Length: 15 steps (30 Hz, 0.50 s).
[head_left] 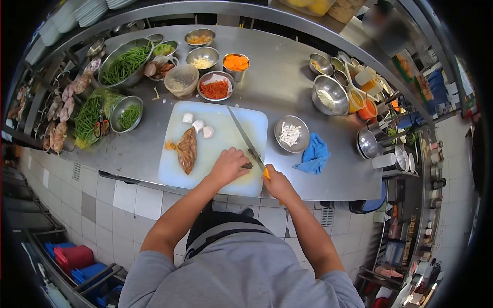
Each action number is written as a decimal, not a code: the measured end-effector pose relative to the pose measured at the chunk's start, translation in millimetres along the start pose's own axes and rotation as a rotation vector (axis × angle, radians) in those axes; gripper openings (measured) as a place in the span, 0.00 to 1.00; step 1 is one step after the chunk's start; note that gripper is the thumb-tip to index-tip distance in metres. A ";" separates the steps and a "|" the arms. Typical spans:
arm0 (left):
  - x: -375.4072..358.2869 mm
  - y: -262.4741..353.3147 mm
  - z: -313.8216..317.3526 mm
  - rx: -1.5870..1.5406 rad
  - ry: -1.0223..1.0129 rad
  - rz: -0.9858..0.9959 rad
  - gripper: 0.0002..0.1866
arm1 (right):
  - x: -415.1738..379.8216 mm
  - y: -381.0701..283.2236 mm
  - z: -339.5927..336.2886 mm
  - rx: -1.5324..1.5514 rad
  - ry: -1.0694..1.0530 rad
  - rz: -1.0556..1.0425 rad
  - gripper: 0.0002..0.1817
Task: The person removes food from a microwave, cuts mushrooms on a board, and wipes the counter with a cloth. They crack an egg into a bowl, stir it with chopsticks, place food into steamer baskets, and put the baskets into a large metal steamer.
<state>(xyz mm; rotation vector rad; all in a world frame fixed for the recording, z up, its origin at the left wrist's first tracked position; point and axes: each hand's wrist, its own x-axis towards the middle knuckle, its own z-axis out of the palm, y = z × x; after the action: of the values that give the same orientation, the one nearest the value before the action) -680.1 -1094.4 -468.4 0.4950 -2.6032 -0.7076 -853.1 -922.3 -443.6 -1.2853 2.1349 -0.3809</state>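
Observation:
My right hand (280,185) is wrapped around the yellow handle of a long kitchen knife (244,132). Its blade slants up and to the left over the pale blue cutting board (213,179). On the board, the curled fingers of my left hand (229,165) press on a small dark brown piece (247,166) right beside the blade. To the left lies a larger browned piece of food (188,150), wrinkled and tapered, with white rounded pieces (207,132) above it. A metal bowl (304,146) of white strips and a crumpled blue cloth (314,154) are just right of the board.
Behind the board stand bowls of shredded carrot (215,90), orange slices (236,62) and other cut food. Green beans (125,64), scissors (101,126) and a bowl of chopped greens (129,117) sit left. Metal bowls (331,97) and sauce containers line the right. A shelf rail crosses the back.

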 end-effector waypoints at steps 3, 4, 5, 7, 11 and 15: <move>2.8 -7.5 2.8 0.140 -0.040 0.058 0.08 | -2.7 -5.4 1.4 -0.038 -0.054 0.026 0.21; 6.0 -13.9 5.2 0.210 -0.032 0.037 0.08 | -4.5 -6.6 -0.2 -0.036 -0.051 0.029 0.21; 7.3 -19.5 7.9 0.209 -0.034 0.038 0.08 | -6.8 -7.5 -2.1 -0.060 -0.061 0.037 0.20; 11.5 -23.8 3.3 0.280 0.025 0.049 0.10 | -13.7 -16.6 -10.6 -0.085 -0.071 0.040 0.19; 0.8 -11.7 -6.4 0.212 -0.013 0.051 0.10 | -32.1 -27.9 -16.2 -0.081 -0.117 0.086 0.17; -5.1 -14.8 -3.0 0.131 -0.055 0.117 0.08 | -36.7 -10.7 24.9 -0.039 -0.060 0.077 0.17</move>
<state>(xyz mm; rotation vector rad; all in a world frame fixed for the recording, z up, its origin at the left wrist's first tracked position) -670.9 -1105.4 -475.4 0.3616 -2.7165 -0.5225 -817.4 -893.9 -444.1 -1.2163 2.1442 -0.2665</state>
